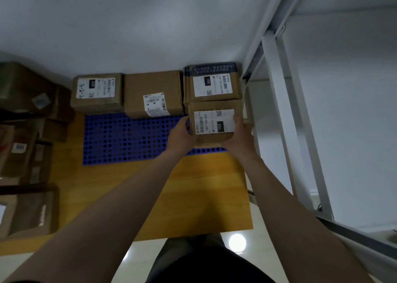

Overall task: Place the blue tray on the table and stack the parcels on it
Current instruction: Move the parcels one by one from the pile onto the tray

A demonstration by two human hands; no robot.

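Now the left hand (180,137) and right hand (238,137) grip a parcel (213,122) at the right end of the blue tray (120,139); next, I'd say, set it down squarely.

Parcel labels read "220" (92,83), "150" (208,81) and "102", "102-102-C01" (219,126)

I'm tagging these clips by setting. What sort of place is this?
Probably a parcel sorting or storage room: brown cardboard parcels with shipping labels, a blue perforated plastic tray, white metal racking.
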